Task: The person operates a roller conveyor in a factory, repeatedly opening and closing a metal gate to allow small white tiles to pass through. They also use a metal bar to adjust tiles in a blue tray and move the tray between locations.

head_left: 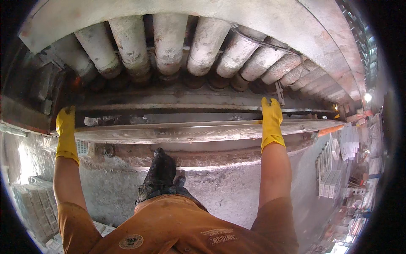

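Pale slab (169,133) runs across mid-frame, below a row of big grimy cylinders (170,44) up top. Yellow-gloved left hand (66,127) is at its left end, right hand (272,120) overlaps it right of centre. Fingers look bent on both, but honestly can't tell if they're actually gripping it.

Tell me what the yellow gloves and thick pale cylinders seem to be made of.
Gloves: probably rubber; smooth, slightly shiny, without visible weave.
Cylinders: perhaps metal, judging by their even round shape; a dull, whitish, patchy surface leaves it open.
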The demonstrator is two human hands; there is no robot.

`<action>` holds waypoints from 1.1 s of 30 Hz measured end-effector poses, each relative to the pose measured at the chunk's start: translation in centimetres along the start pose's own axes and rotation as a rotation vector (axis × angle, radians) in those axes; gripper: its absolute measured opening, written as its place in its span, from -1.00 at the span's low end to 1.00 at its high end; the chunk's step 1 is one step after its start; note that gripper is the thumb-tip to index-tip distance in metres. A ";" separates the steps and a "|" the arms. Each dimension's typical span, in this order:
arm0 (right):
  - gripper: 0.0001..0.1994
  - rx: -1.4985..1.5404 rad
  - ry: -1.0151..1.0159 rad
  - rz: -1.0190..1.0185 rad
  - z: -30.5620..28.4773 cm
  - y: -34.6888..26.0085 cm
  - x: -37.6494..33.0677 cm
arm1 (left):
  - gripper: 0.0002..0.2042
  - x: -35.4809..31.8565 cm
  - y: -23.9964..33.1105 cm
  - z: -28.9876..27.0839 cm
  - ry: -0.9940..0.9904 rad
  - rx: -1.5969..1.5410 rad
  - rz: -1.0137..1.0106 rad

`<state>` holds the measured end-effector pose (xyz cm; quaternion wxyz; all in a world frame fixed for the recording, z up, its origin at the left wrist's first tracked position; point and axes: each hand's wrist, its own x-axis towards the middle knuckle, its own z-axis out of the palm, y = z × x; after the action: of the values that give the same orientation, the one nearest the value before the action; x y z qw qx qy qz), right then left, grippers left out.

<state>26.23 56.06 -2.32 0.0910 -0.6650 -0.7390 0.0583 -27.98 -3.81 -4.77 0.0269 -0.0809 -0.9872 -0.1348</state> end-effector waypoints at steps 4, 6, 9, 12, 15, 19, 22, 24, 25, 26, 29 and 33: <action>-0.30 0.012 0.011 -0.010 -0.5 0.3 -1.1 | -0.47 -1.3 -0.3 0.0 0.042 -0.008 0.013; -0.31 0.015 0.030 -0.011 -0.2 1.1 -1.9 | -0.48 -2.1 -1.3 0.4 0.069 -0.018 0.028; -0.32 0.021 0.058 -0.015 0.2 2.6 -2.7 | -0.48 -3.3 -2.6 1.0 0.120 -0.008 0.034; -0.32 0.032 0.053 -0.038 0.1 3.2 -3.7 | -0.48 -3.6 -5.1 1.7 0.106 -0.038 0.031; -0.31 0.038 0.068 -0.040 0.3 5.3 -4.4 | -0.48 -5.4 -4.6 1.4 0.102 -0.044 0.037; -0.31 0.079 0.083 -0.026 -0.2 5.6 -6.3 | -0.51 -6.8 -5.4 1.3 0.101 -0.100 0.031; -0.33 0.205 0.033 0.038 -1.5 4.8 -8.4 | -0.52 -7.6 -6.2 1.5 0.113 -0.130 0.023; -0.34 0.261 0.010 0.069 -1.9 4.6 -9.1 | -0.52 -8.3 -6.0 1.3 0.113 -0.126 0.018; -0.34 0.259 0.010 0.068 -2.1 4.7 -9.3 | -0.52 -8.4 -6.2 1.4 0.119 -0.136 0.027; -0.35 0.258 0.010 0.067 -2.2 4.9 -9.5 | -0.52 -8.3 -6.6 1.5 0.125 -0.147 0.037; -0.36 0.079 0.166 -0.066 -0.3 7.2 -8.1 | -0.52 -8.1 -6.9 2.1 0.132 -0.131 0.052; -0.38 0.246 0.061 0.024 -1.4 5.3 -9.9 | -0.53 -8.0 -8.6 2.4 0.161 -0.126 0.059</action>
<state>32.61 46.75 -2.63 0.1939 -0.6591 -0.7150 0.1293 -21.58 -12.55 -9.97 0.1050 -0.1003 -0.9686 -0.2020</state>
